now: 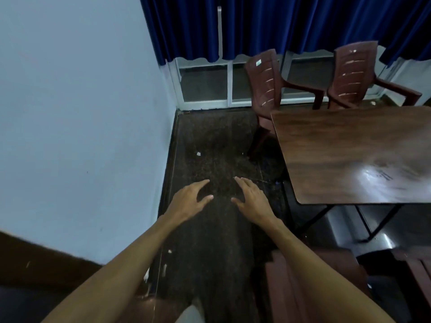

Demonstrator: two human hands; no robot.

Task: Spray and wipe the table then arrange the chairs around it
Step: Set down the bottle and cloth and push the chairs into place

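Note:
A dark wooden table [345,145] fills the right side, its top glossy with a bright glare patch. Two maroon plastic chairs stand at its far edge: one chair [263,82] at the far left corner, another chair [354,75] further right. A third maroon chair [310,276] sits low at the near right, partly behind my right forearm. My left hand [189,201] and my right hand [251,199] stretch out side by side above the dark floor, left of the table, fingers spread, holding nothing. No spray bottle or cloth is in view.
A pale blue wall [81,113] closes the left side. Blue curtains [233,26] hang over a white-framed sliding window [205,85] at the back. A strip of dark speckled floor [210,141] with small white scraps runs between wall and table. Black metal table legs [363,220] show beneath.

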